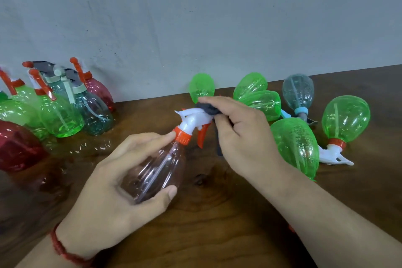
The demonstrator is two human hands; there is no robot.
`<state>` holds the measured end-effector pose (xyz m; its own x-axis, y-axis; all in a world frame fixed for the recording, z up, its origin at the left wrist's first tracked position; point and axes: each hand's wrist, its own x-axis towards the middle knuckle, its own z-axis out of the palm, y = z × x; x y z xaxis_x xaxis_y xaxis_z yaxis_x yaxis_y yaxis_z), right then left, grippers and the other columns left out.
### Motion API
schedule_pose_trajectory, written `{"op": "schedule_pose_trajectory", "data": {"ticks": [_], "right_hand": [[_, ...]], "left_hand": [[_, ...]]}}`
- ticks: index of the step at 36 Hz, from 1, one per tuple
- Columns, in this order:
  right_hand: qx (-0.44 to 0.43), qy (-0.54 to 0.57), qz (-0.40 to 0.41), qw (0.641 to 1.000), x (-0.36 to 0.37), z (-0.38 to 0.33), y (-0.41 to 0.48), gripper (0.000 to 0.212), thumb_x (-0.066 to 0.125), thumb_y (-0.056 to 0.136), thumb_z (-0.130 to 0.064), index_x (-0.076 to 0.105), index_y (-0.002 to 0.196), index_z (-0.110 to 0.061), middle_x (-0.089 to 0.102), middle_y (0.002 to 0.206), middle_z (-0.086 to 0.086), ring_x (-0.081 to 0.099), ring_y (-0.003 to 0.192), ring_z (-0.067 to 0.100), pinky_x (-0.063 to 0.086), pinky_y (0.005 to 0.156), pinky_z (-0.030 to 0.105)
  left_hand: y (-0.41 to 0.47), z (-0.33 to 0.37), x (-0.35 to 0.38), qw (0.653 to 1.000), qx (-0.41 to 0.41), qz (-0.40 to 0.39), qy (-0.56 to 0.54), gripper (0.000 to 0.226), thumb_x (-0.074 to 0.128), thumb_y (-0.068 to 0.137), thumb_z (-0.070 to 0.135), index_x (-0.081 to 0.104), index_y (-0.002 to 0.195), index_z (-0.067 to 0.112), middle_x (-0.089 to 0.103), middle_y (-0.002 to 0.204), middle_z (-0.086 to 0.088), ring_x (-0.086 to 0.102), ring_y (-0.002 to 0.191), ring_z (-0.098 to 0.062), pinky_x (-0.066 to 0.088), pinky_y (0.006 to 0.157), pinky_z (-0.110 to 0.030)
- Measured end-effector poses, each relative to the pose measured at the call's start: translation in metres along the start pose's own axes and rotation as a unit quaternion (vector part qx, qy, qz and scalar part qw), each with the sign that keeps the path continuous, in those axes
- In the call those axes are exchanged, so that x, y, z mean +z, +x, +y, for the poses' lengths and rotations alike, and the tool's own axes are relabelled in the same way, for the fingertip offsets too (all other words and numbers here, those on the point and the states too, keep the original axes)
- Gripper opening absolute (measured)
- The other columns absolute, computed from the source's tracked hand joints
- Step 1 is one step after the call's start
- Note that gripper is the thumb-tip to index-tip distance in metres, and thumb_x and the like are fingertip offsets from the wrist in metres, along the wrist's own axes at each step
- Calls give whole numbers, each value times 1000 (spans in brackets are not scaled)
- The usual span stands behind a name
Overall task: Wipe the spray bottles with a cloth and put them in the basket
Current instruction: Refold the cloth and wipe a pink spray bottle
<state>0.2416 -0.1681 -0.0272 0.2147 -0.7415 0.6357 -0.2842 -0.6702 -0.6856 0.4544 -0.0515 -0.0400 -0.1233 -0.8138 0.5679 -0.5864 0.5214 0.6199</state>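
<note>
One clear pink spray bottle is hovering tilted over the wooden table mid-scene, long axis running from near-left base to far-right head. It's showing an orange collar, white spray head, orange trigger and a dip tube inside. Left hand is gripping the body, fingers curled round it. Right hand is pinching a dark grey cloth against the head's right end.

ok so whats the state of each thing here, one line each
pink bottle: held tilted, cap on
cloth: bunched, pressed on the pink bottle's top
left hand: grips the pink bottle's body
right hand: grips the cloth
green bottles, right: lying on their sides
blue bottle: lying down
left bottles: upright
</note>
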Motion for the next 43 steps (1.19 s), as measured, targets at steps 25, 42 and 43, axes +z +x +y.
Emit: {"op": "schedule_pose_trajectory", "data": {"ticks": [25, 42, 43], "right_hand": [[257, 292, -115, 914, 26, -37, -25, 45, 49, 103, 4, 79, 121, -24, 79, 116, -7, 74, 111, 13, 55, 107, 42], [155, 109, -164, 968, 133, -93, 19, 44, 49, 109, -12, 68, 131, -46, 63, 128, -30, 61, 120, -2, 52, 104, 22], [155, 110, -171, 967, 142, -97, 21, 43, 49, 109, -12, 68, 132, -45, 63, 128, -29, 61, 120, 0, 53, 102, 21]], "left_hand": [[10, -20, -18, 979, -137, 130, -72, 67, 83, 70, 71, 67, 131, 48, 64, 126, 8, 67, 116, -14, 52, 103, -29], [6, -57, -106, 939, -279, 176, -101, 69, 92, 72, 46, 52, 128, 41, 63, 135, 17, 60, 132, -4, 49, 113, -38], [4, -62, -111, 934, -288, 189, -93, 69, 95, 74, 42, 52, 127, 39, 63, 135, 16, 60, 131, -4, 50, 111, -36]]}}
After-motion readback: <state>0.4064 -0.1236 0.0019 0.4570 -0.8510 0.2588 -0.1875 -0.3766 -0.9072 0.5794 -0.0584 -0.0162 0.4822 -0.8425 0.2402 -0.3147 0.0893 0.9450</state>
